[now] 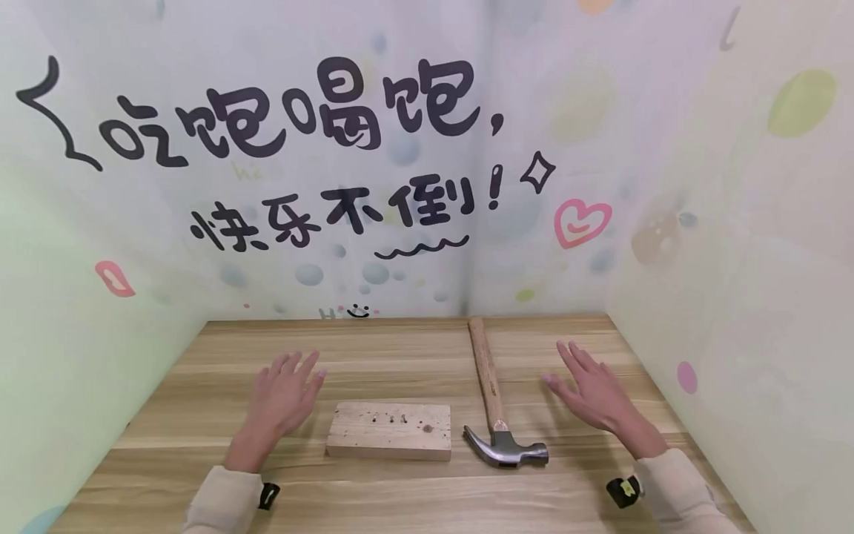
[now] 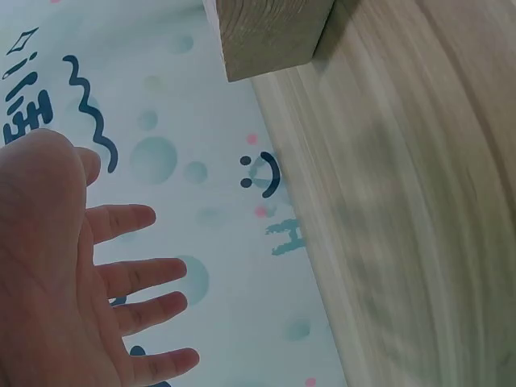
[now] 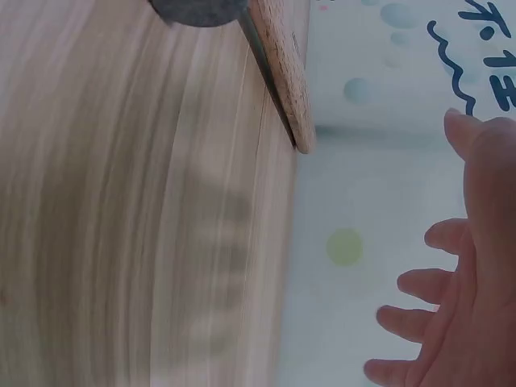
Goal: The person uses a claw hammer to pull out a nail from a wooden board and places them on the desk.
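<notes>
My left hand (image 1: pixel 283 397) is held palm down over the table, left of a pale wooden block (image 1: pixel 390 432), its fingers spread and holding nothing. Several small nails (image 1: pixel 392 419) or nail holes and a dark knot mark the block's top. To the block's right lies a claw hammer (image 1: pixel 490 378), wooden handle pointing to the back wall, steel head toward me. Right of the hammer, my right hand (image 1: pixel 594 393) is also spread and holds nothing. In the left wrist view the block's end (image 2: pixel 274 40) shows at the top; the right wrist view shows the hammer handle (image 3: pixel 282 76).
The wood-grain table (image 1: pixel 373 497) runs back to a white wall (image 1: pixel 414 289) with black lettering and coloured spots. Side walls (image 1: pixel 734 297) close in the table left and right. Black wrist devices (image 1: pixel 623 491) sit at both cuffs.
</notes>
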Demonstrator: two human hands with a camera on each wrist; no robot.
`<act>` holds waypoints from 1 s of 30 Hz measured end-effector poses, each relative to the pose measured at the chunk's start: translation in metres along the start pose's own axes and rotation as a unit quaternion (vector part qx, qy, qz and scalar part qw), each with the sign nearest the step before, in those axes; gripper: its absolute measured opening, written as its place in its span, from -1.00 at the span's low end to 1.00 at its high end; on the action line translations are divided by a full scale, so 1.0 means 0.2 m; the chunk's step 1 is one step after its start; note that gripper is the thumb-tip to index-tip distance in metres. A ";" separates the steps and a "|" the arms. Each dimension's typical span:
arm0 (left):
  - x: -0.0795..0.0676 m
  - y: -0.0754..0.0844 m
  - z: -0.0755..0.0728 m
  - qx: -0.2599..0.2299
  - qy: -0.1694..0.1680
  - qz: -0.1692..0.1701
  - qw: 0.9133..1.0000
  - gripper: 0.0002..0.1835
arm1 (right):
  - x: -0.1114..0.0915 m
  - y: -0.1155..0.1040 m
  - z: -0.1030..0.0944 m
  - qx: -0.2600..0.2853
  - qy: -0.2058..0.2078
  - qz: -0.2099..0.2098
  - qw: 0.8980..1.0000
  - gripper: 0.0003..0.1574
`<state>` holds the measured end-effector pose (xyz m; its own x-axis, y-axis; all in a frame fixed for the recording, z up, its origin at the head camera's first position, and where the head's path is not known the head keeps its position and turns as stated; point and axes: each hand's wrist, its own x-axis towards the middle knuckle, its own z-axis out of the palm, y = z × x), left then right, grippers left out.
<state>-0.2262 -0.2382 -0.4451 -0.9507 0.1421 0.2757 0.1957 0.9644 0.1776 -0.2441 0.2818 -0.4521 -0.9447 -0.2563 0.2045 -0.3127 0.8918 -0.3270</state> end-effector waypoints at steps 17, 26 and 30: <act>-0.03 0.04 0.07 -0.029 -0.026 -0.016 0.999 -0.41 | 0.13 -0.08 0.09 0.145 -0.056 0.033 0.987 -0.06; -0.05 0.05 0.10 -0.055 -0.033 -0.020 0.998 -0.42 | 0.23 -0.13 0.17 0.272 -0.103 0.111 0.950 -0.13; -0.05 0.06 0.11 -0.057 -0.042 -0.022 0.997 -0.44 | 0.26 -0.15 0.21 0.358 -0.112 0.168 0.911 -0.20</act>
<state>-0.2194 -0.2226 -0.4657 -0.9750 0.1225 0.1856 0.1743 0.9393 0.2955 -0.2884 0.2262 -0.4712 -0.9702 -0.1544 -0.1866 0.0907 0.4826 -0.8711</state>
